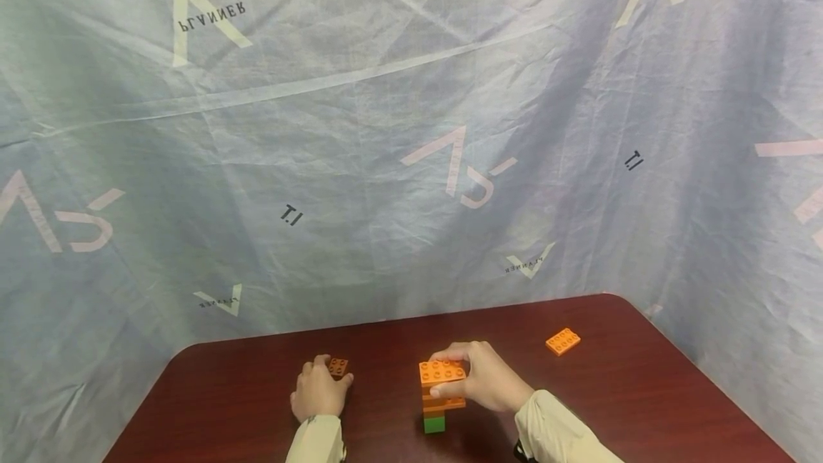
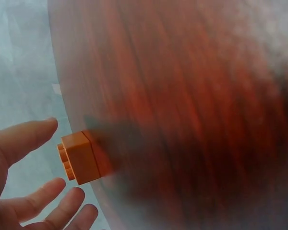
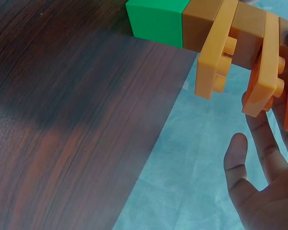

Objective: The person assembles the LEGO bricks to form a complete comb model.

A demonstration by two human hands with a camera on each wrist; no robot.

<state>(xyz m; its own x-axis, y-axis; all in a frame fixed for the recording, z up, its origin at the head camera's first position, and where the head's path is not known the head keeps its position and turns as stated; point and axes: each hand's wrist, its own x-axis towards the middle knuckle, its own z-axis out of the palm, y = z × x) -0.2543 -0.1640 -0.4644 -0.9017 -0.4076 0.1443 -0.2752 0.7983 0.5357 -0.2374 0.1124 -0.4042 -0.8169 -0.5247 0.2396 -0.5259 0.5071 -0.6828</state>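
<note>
A small brown toy building brick point(image 1: 338, 366) with studs on top stands on the table at centre left. My left hand point(image 1: 319, 390) is beside it, and in the left wrist view thumb and fingers spread either side of the brick point(image 2: 84, 158) with gaps showing. At the centre is an upright tower of bricks point(image 1: 442, 371), with brown blocks and wider orange plates stacked by turns above a green block point(image 1: 434, 424). My right hand point(image 1: 491, 377) grips the tower near its top, thumb on the near side. The right wrist view shows the lower layers, including the green block point(image 3: 158, 21).
A loose orange plate point(image 1: 563, 341) with studs lies at the back right of the dark red-brown table point(image 1: 386, 338). Beyond the table's edge hangs a grey printed cloth point(image 1: 360, 163), which also encloses both sides.
</note>
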